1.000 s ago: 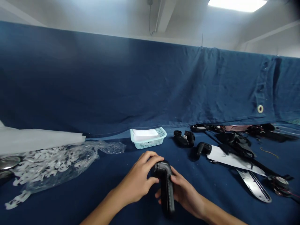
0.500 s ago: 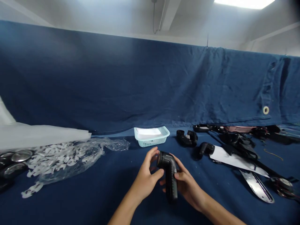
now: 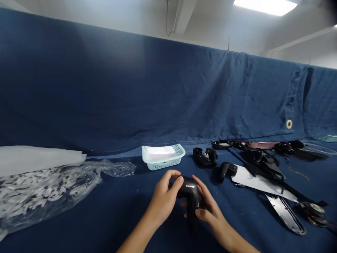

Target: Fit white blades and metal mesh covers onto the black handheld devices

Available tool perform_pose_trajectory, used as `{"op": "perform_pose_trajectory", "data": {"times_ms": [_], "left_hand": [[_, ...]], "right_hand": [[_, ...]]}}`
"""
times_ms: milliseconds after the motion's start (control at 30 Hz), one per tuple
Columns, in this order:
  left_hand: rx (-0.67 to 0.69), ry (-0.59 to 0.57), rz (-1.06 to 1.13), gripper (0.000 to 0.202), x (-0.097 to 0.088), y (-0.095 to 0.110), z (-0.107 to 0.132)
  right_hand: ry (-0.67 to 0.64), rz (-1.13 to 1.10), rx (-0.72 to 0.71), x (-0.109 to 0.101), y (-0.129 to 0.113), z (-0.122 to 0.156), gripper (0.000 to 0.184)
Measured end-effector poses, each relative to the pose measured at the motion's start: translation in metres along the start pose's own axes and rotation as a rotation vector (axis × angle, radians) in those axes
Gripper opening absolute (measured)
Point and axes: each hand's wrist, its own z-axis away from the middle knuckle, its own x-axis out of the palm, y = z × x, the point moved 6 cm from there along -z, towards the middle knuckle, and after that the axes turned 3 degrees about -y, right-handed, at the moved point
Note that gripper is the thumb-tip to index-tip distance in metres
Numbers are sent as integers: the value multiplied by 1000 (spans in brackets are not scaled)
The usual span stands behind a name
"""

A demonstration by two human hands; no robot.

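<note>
Dark blue cloth curtain (image 3: 131,95) is spanning the background, with a pale wall (image 3: 126,21) rising above it and a bright light panel (image 3: 265,7) shining at the upper right; blue cloth (image 3: 110,221) is covering the work surface below. At the left, white sheeting (image 3: 39,160) is lying behind a clear plastic bag (image 3: 47,193) of pale cut pieces; at centre back, a light blue basket (image 3: 163,164) is holding white paper (image 3: 160,152). To the right, black parts (image 3: 205,158) are sitting near a second bent black piece (image 3: 228,169), a white sheet (image 3: 252,179) and a silvery panel (image 3: 286,214); a pink basket (image 3: 263,144) is showing behind them. At the lower centre, in front of the light blue basket, a black angled device (image 3: 188,191) with pale lettering is resting between two bare hands; the left hand (image 3: 163,196) is pinching its head between thumb and fingers; the right hand (image 3: 210,207) is curling around its handle, thumb pressing the side.
</note>
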Motion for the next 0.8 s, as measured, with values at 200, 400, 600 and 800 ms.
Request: {"op": "perform_pose_trajectory", "data": {"times_ms": [200,400,600,800], "left_hand": [[207,16,-182,36,0,49,18],[619,195,-508,65,-3,101,43],[618,288,-609,72,-32,109,43],[423,174,-671,62,-43,97,29]], "right_hand": [[96,-238,52,3,-9,5,78],[111,-301,262,14,-26,-11,64],[-139,-320,411,44,-39,-24,72],[38,-61,144,20,-60,-29,54]]}}
